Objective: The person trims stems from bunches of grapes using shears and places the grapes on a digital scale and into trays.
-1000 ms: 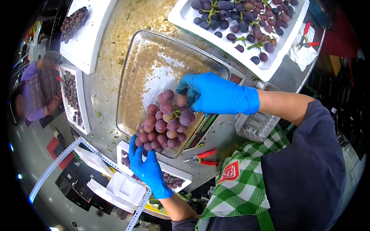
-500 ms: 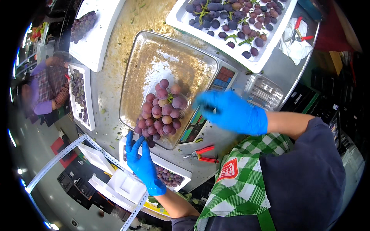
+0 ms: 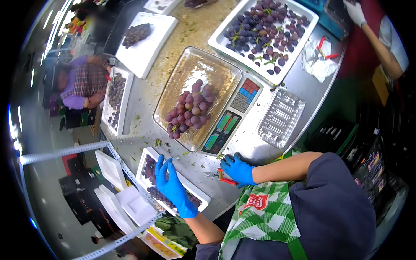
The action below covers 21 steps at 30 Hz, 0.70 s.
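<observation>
A bunch of reddish-purple grapes (image 3: 190,108) lies on the metal pan (image 3: 212,60) of a weighing scale, with no hand on it. Over a narrow white foam tray of grapes (image 3: 195,190), my left hand (image 3: 173,187) hovers with fingers apart, holding nothing. Red-handled snips (image 3: 226,178) rest on the metal table, blades pointing left. My right hand (image 3: 238,170) has its curled fingers on their upper handle, which it partly hides. Both hands wear blue gloves.
The scale's keypad and display (image 3: 222,132) face me. Beyond stands a large white foam box of loose grapes (image 3: 271,76). A clear plastic tray (image 3: 282,117) and a second pair of red snips (image 3: 322,52) are at right. Across the table, a person (image 3: 84,82) works beside another grape box (image 3: 117,97).
My left hand has let go of the bunch's lower end and drawn back. My right hand has come down from beside the scale onto the snips. The whole view has shifted.
</observation>
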Available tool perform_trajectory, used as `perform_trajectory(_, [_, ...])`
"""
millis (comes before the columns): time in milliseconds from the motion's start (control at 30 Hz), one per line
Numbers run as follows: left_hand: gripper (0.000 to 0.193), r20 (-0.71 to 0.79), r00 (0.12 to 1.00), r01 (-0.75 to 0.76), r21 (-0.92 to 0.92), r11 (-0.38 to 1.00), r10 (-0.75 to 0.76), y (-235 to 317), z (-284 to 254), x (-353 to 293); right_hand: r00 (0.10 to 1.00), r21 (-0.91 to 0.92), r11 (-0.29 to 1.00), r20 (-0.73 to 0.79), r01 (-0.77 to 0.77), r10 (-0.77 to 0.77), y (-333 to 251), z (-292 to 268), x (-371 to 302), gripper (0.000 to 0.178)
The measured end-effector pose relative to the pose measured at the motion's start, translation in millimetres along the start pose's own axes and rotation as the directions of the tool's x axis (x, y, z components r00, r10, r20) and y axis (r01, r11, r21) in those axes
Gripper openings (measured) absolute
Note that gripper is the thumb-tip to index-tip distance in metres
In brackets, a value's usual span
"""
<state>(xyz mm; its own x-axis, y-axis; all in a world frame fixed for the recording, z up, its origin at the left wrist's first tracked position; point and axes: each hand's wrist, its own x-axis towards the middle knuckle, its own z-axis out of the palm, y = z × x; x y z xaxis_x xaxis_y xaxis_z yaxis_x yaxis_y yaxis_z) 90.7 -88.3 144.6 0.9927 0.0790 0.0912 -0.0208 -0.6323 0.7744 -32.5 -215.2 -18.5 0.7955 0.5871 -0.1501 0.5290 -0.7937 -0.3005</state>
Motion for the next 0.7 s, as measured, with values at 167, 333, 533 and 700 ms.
perform_trajectory(167, [0.014,-0.016,1.0,-0.027,-0.063,0.998,0.026,4,8,-27,0.991,-0.051,0.989,-0.015,-0.136,0.135,-25,5,12,0.063])
perform_trajectory(333, [0.015,-0.048,0.999,0.007,-0.104,0.995,-0.012,-23,6,-45,0.976,0.126,0.968,0.063,-0.216,0.21,-19,-20,15,0.053])
perform_trajectory(533, [0.027,-0.219,0.976,-0.003,-0.047,0.999,-0.007,-45,2,-82,0.884,0.873,-0.143,0.463,-0.467,-0.062,28,-26,-11,0.056])
perform_trajectory(700, [0.049,0.09,0.964,0.263,-0.427,0.865,-0.248,-29,32,-111,0.953,0.813,-0.496,0.26,-0.304,-0.158,47,-52,-65,0.075])
